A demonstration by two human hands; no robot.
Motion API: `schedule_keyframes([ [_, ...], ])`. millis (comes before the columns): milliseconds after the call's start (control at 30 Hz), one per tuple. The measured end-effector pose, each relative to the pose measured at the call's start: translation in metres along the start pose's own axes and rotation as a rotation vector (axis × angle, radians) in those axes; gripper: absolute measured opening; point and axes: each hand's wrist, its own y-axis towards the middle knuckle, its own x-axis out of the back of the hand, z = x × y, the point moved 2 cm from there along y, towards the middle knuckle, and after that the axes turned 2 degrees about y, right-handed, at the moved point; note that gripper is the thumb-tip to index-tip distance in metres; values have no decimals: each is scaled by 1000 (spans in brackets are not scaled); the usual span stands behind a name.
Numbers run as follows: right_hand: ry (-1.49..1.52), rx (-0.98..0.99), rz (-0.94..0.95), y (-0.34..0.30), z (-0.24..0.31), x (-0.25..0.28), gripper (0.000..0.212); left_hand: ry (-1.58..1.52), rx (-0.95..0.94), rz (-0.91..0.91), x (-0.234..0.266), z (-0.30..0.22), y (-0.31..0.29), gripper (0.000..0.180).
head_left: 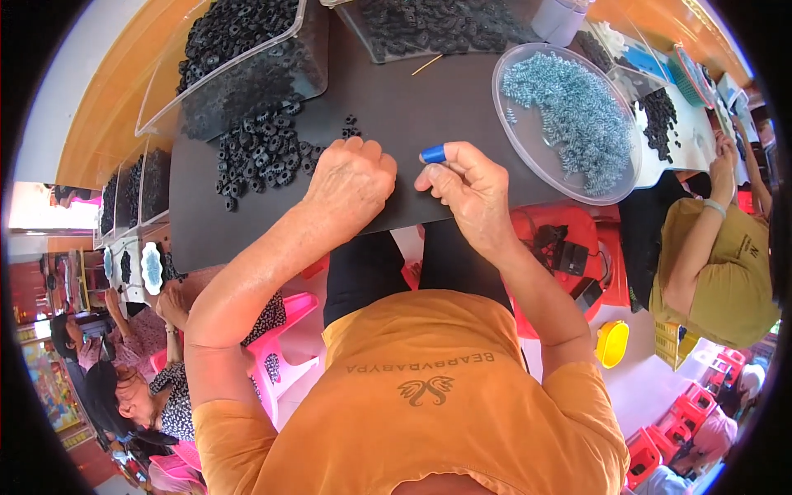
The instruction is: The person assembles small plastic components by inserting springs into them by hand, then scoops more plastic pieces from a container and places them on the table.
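My left hand is closed in a fist, back upward, over the near part of the dark table. Whatever it may hold is hidden under the fingers. Just to its right, my right hand has thumb and index finger bent close together, the other fingers curled in. A blue wrap covers that index fingertip. Anything between these fingers is too small to make out. Small black plastic parts lie in a loose pile left of my left hand. Several more black pieces sit just beyond it.
A clear bin of black parts stands at the far left, another bin beside it. To the right, a round clear tray carries small metal springs. A thin stick lies at the back. People sit on both sides.
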Motion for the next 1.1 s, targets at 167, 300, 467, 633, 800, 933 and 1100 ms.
schedule_keyframes([
  [167,52,41,-5,2,-4,0,7,66,-123,-89,-2,-3,-2,12],
  [300,4,29,-10,1,-6,0,9,132,-254,-47,-3,-11,6,11],
  [467,55,2,-6,-1,-8,1,12,84,-227,-133,-6,-10,1,9],
  [633,59,8,1,1,-3,-1,9,47,-208,-138,-8,-9,-1,9],
  [800,10,26,-2,0,-2,0,8,72,-205,-190,-9,-9,-1,9],
  [933,19,27,-9,-2,-5,0,7,68,-184,-183,-13,-7,0,9],
  [1100,-1,34,3,-2,-4,-3,6,-130,-105,-234,-13,7,-5,12],
])
